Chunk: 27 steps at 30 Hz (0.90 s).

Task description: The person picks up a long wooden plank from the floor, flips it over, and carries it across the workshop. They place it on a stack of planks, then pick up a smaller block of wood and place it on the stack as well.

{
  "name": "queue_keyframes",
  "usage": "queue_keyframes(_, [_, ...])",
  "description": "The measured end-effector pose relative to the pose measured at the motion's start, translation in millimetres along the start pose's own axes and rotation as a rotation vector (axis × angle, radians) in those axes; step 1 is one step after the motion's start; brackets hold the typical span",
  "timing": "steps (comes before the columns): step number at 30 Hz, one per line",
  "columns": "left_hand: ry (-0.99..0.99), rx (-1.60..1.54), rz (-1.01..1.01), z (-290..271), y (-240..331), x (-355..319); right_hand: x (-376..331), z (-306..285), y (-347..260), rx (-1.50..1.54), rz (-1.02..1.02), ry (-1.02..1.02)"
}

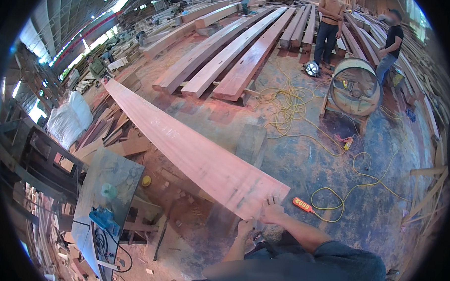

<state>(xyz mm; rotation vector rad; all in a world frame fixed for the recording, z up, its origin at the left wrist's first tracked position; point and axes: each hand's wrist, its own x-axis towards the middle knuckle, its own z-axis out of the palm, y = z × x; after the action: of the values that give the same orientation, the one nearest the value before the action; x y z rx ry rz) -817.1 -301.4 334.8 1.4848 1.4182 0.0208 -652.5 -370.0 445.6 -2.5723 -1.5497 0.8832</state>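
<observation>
A long, wide reddish plank (194, 157) stretches from in front of me toward the far left, with faint chalk marks on its face. My left hand (245, 227) is closed round its near corner, the fingers partly hidden beneath the wood. At the near end, my right hand (272, 211) lies over the edge, fingers stretched out on the top face. Another person (97, 68) is at the plank's far end; their hands are too small to make out. Right of the near end, an orange power strip (302, 204) lies on the floor.
Thick timber beams (247, 67) lie in rows ahead. Yellow cable (288, 100) is tangled on the floor near a large round drum (355, 88). Two people stand behind it. At left, a worktable (110, 171) bears a blue power tool (104, 220); wood scraps lie below.
</observation>
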Motion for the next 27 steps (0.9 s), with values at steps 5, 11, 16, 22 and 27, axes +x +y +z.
queue_keyframes(5, [0.061,-0.086,0.06,1.6,5.8,-5.8,13.1,-4.1,21.4,-0.097,-0.231,0.027])
queue_keyframes(11, [0.109,-0.198,0.076,14.6,-23.9,12.7,21.3,-8.0,31.3,0.173,-0.141,-0.036])
queue_keyframes(16, [-0.021,-0.248,-0.063,24.9,-52.4,44.9,11.6,-12.0,29.8,0.111,-0.188,0.122])
queue_keyframes(22, [0.001,-0.216,-0.077,12.6,-14.1,3.1,29.8,-42.7,30.4,0.256,0.016,-0.093])
queue_keyframes(27, [0.076,-0.082,-0.01,-7.0,26.9,-32.1,36.8,-39.7,31.7,0.281,0.142,0.187])
